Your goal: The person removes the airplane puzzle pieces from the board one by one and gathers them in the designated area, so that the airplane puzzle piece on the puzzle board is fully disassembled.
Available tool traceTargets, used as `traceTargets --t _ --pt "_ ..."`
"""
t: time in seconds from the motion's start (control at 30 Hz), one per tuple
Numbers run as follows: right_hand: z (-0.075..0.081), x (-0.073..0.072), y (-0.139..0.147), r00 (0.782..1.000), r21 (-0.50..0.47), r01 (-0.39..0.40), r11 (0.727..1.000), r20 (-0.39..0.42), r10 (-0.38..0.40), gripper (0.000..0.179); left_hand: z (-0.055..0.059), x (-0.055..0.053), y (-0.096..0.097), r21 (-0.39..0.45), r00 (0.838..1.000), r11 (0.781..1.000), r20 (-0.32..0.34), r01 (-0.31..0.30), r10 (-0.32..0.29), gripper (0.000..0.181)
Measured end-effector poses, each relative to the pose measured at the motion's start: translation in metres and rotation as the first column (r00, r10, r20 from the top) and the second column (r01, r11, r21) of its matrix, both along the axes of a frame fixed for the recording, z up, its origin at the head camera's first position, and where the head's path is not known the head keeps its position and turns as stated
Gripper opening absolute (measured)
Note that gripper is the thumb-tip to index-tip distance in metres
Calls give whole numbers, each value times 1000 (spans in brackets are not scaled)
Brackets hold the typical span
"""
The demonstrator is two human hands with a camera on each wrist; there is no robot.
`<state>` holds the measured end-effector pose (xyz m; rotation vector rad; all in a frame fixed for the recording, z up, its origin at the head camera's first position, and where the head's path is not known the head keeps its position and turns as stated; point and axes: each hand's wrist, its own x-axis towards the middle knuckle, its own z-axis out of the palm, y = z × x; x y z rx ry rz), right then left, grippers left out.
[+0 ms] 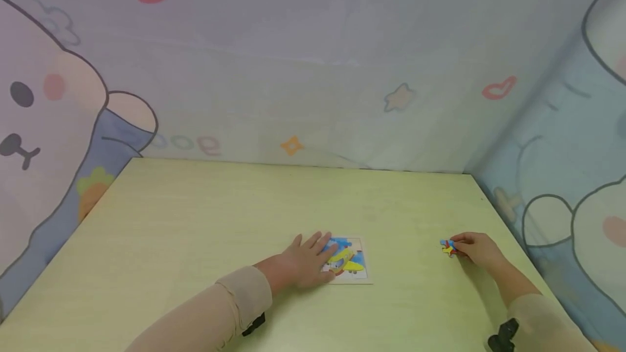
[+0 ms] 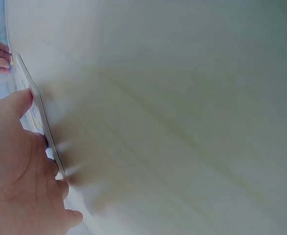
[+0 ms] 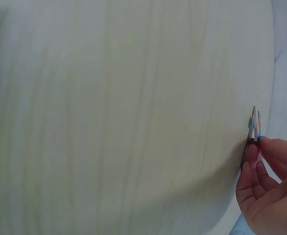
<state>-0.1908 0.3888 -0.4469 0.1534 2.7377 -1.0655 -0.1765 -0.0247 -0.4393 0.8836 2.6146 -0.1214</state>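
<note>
A flat square jigsaw board [image 1: 361,272] with a yellow airplane picture and a pale border lies on the table. My left hand [image 1: 307,262] rests on its left part with fingers spread and straight, covering some of the picture. In the left wrist view, the thumb and fingertips of the left hand [image 2: 23,161] touch the board's edge [image 2: 44,120]. To the right, my right hand [image 1: 481,250] pinches puzzle pieces [image 1: 447,247] coloured blue, red and yellow. The right wrist view shows the pieces [image 3: 255,126] edge-on between thumb and fingers; how many there are I cannot tell.
The pale yellow-green table [image 1: 220,205] ends at a cloth backdrop [image 1: 293,58] printed with cartoon animals, hearts and stars. The cloth also hangs along the left and right sides. Dark straps [image 1: 504,335] sit at the cuffs of both sleeves.
</note>
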Motion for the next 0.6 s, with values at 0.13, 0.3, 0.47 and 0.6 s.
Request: traceTargets --t 0.13,0.3,0.47,0.6 --pt "1 0 0 1000 14 13 1000 -4 -13 28 -2 -2 -1 10 1000 1000 -3 3 -3 71" --pt "2 1 -1 1000 33 8 999 -12 -8 28 -3 -2 -2 2 999 1000 -29 17 -17 70" --pt "2 3 0 999 81 3 997 -36 0 28 -4 -3 -1 11 999 1000 -34 28 -27 70" --pt "0 2 0 998 117 -3 993 -65 11 27 -5 -2 -1 31 999 999 -32 23 -22 70"
